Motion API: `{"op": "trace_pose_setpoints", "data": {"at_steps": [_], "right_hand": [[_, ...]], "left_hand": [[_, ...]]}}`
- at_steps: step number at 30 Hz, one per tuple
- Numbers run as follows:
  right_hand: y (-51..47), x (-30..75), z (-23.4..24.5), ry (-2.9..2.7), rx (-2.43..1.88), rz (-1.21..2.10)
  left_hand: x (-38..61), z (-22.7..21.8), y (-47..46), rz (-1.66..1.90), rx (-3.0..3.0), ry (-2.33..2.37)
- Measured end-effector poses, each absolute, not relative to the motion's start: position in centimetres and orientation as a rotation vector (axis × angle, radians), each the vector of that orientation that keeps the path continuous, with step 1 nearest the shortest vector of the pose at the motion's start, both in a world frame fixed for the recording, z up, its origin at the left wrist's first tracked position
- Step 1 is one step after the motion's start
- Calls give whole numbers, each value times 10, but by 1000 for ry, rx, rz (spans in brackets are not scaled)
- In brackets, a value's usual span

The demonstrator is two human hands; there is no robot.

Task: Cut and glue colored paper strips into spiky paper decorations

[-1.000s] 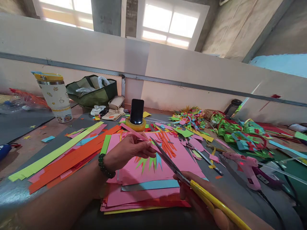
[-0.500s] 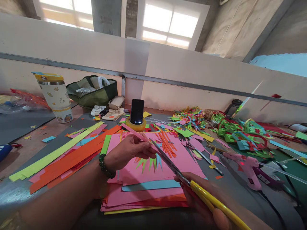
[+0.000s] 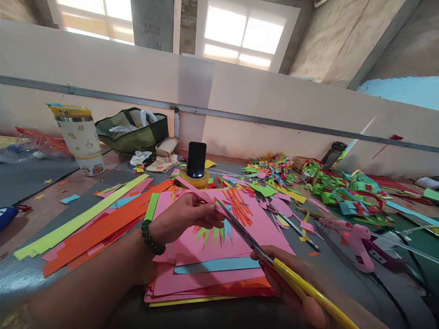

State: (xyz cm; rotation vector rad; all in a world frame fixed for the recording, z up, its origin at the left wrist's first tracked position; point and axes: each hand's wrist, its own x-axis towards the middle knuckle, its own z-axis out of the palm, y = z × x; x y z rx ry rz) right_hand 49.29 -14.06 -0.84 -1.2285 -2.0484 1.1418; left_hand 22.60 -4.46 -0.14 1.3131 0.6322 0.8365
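My left hand [image 3: 192, 212] pinches a narrow pink paper strip [image 3: 192, 188] between thumb and fingers, above a stack of pink paper [image 3: 206, 285]. My right hand [image 3: 288, 283] is wrapped round the yellow handles of a pair of scissors [image 3: 245, 235]. The blade tips point up and left, touching or very near the strip beside my left fingertips. Under my left hand lie green and blue pointed paper pieces [image 3: 212, 236], partly hidden. Thin orange paper strips [image 3: 238, 208] lie on the pink sheets just beyond the blades.
Orange and yellow-green paper strips [image 3: 103, 226] lie at the left. A phone [image 3: 196, 160] stands upright on a tape roll behind the stack. To the right are a pink glue gun [image 3: 358, 242] with a cord and heaps of cut paper [image 3: 274, 169]. A tumbler [image 3: 82, 146] stands back left.
Hardly anything differs. The strip and the scissors have shifted very slightly; both hands keep their hold.
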Motion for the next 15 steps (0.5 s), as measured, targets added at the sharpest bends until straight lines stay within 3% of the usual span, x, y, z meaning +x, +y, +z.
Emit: {"op": "trace_pose_setpoints", "data": {"at_steps": [15], "right_hand": [[-142, 492, 4, -2012, -1324, 1205]], "left_hand": [[227, 0, -45, 817, 1315, 653]]}}
